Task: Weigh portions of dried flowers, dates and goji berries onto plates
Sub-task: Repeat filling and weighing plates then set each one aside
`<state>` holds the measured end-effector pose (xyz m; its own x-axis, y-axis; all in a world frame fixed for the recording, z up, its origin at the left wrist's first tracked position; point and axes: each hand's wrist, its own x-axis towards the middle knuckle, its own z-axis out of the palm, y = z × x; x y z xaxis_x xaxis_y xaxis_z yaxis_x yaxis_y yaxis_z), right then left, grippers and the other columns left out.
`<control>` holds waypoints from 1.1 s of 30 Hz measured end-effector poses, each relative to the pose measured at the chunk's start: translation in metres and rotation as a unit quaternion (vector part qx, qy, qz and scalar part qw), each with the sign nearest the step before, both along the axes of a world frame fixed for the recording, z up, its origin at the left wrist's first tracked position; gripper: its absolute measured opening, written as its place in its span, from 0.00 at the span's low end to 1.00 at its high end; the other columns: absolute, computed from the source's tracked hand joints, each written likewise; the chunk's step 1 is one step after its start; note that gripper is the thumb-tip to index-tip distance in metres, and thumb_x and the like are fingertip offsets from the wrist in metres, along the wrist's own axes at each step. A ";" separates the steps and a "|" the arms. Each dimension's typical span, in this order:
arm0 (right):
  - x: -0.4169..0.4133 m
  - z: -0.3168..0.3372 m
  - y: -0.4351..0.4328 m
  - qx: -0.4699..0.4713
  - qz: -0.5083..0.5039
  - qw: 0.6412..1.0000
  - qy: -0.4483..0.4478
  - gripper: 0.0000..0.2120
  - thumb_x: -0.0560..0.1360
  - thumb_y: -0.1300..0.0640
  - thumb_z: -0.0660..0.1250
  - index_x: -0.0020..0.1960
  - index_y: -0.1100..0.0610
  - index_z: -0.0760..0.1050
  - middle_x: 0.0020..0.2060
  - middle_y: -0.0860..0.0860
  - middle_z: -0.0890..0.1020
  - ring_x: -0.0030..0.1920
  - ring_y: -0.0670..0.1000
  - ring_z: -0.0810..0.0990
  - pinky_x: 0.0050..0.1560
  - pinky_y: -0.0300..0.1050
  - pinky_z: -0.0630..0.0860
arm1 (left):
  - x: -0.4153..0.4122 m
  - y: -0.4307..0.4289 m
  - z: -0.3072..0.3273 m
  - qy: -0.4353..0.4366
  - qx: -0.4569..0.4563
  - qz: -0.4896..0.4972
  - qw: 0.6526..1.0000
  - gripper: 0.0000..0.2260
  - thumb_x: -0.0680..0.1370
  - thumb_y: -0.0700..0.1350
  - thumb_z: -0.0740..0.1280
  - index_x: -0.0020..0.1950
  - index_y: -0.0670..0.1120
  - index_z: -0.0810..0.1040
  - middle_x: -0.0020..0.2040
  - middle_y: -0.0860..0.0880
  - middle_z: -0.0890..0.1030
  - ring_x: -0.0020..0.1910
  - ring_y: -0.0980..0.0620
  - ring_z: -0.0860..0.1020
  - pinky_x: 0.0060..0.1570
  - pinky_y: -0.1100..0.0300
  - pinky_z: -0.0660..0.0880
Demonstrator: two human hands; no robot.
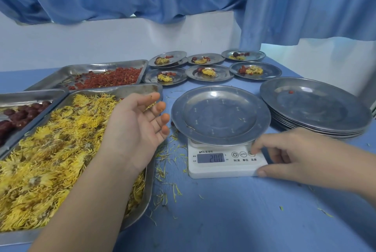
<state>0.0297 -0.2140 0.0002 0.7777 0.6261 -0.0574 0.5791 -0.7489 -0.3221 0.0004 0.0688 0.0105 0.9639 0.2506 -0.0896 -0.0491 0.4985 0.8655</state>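
Left hand (138, 125) spread palm-up over the tray (150, 180) of dried flowers (50, 150) at the table's (223, 215) left edge, right hand (289, 154) with forefinger pressing a button on the scale (225, 169), plate (220, 115) resting on it

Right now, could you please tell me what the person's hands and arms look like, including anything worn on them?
Both are bare. The left hand and the right hand wear no gloves, and no ring, watch or bracelet shows. No sleeve is in view on either forearm as far as the picture reaches. A few yellow petal bits seem to cling to the left fingers.
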 end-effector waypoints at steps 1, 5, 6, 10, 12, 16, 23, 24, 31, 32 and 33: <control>-0.001 0.001 0.000 -0.001 -0.002 1.000 -0.002 0.17 0.65 0.30 0.64 0.51 0.33 0.70 0.40 0.35 0.78 0.35 0.42 0.77 0.34 0.37 0.74 | 0.000 0.000 0.000 0.001 0.000 0.000 1.000 0.05 0.75 0.44 0.62 0.48 0.47 0.76 0.34 0.50 0.76 0.31 0.52 0.75 0.34 0.61 0.68; -0.005 0.000 0.003 -0.014 -0.015 1.000 -0.013 0.18 0.65 0.29 0.61 0.51 0.37 0.72 0.39 0.31 0.76 0.33 0.37 0.76 0.27 0.32 0.68 | -0.001 -0.001 0.000 0.002 0.000 -0.001 1.000 0.05 0.75 0.44 0.62 0.48 0.47 0.76 0.34 0.50 0.77 0.31 0.52 0.74 0.34 0.61 0.68; -0.006 -0.001 0.003 -0.037 -0.008 0.998 -0.044 0.21 0.65 0.27 0.58 0.52 0.36 0.71 0.39 0.32 0.76 0.32 0.38 0.76 0.28 0.33 0.67 | -0.001 -0.001 0.000 0.003 0.001 -0.001 1.000 0.05 0.75 0.44 0.62 0.47 0.47 0.76 0.34 0.50 0.77 0.31 0.52 0.74 0.34 0.61 0.68; -0.009 -0.006 0.005 -0.119 0.009 0.978 -0.170 0.30 0.62 0.24 0.46 0.57 0.37 0.64 0.32 0.41 0.74 0.34 0.39 0.72 0.28 0.36 0.61 | -0.001 -0.002 0.000 0.009 0.003 -0.005 1.000 0.05 0.75 0.45 0.62 0.47 0.48 0.77 0.35 0.51 0.77 0.31 0.53 0.75 0.34 0.61 0.69; -0.010 -0.005 0.008 -0.122 -0.004 0.979 -0.163 0.30 0.61 0.23 0.47 0.56 0.38 0.65 0.32 0.42 0.74 0.34 0.39 0.72 0.28 0.36 0.61 | -0.001 -0.002 0.001 0.010 0.003 -0.006 1.000 0.05 0.75 0.45 0.62 0.47 0.48 0.77 0.35 0.51 0.77 0.31 0.53 0.75 0.34 0.61 0.69; -0.010 -0.006 0.011 -0.079 -0.017 0.980 -0.184 0.29 0.62 0.23 0.47 0.51 0.39 0.70 0.30 0.41 0.74 0.32 0.40 0.72 0.30 0.36 0.63 | -0.001 -0.002 0.000 0.009 0.005 -0.008 1.000 0.05 0.75 0.45 0.62 0.48 0.48 0.77 0.35 0.51 0.77 0.30 0.53 0.76 0.33 0.61 0.70; -0.004 -0.004 0.008 0.106 0.063 0.968 -0.217 0.19 0.74 0.36 0.58 0.34 0.47 0.77 0.25 0.42 0.73 0.29 0.42 0.73 0.29 0.43 0.73 | -0.002 -0.004 0.002 0.007 0.034 0.000 0.999 0.06 0.75 0.45 0.62 0.48 0.47 0.77 0.34 0.51 0.78 0.30 0.53 0.76 0.32 0.61 0.70; -0.003 -0.004 0.009 0.125 0.071 0.961 -0.235 0.19 0.75 0.38 0.59 0.32 0.48 0.76 0.25 0.43 0.72 0.28 0.42 0.72 0.28 0.43 0.72 | -0.003 -0.005 0.002 0.005 0.044 0.003 0.999 0.06 0.76 0.45 0.62 0.49 0.47 0.77 0.34 0.51 0.78 0.30 0.53 0.75 0.32 0.61 0.69; -0.013 0.001 0.035 0.238 0.111 0.928 -0.263 0.18 0.76 0.47 0.62 0.30 0.53 0.75 0.24 0.45 0.69 0.26 0.45 0.69 0.28 0.40 0.67 | -0.003 -0.010 0.005 -0.002 0.104 0.026 0.994 0.05 0.77 0.44 0.63 0.49 0.46 0.77 0.33 0.52 0.78 0.28 0.54 0.74 0.31 0.62 0.69; -0.013 0.004 0.042 0.241 0.112 0.927 -0.264 0.18 0.76 0.47 0.62 0.30 0.53 0.74 0.23 0.45 0.70 0.26 0.45 0.69 0.28 0.40 0.67 | -0.003 -0.010 0.006 -0.004 0.107 0.034 0.994 0.05 0.77 0.44 0.63 0.49 0.46 0.78 0.33 0.52 0.78 0.28 0.54 0.74 0.31 0.62 0.69; -0.012 0.008 0.049 0.240 0.108 0.927 -0.265 0.18 0.76 0.47 0.62 0.30 0.52 0.74 0.23 0.45 0.70 0.26 0.45 0.69 0.28 0.41 0.68 | -0.003 -0.008 0.006 -0.007 0.109 0.043 0.993 0.05 0.77 0.44 0.63 0.49 0.46 0.78 0.32 0.52 0.78 0.28 0.54 0.74 0.31 0.62 0.69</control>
<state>0.0176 -0.1655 0.0078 0.4696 0.6253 0.6233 0.8717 -0.4402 -0.2152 -0.0029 0.0607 0.0167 0.9386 0.3449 -0.0111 -0.0961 0.2921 0.9515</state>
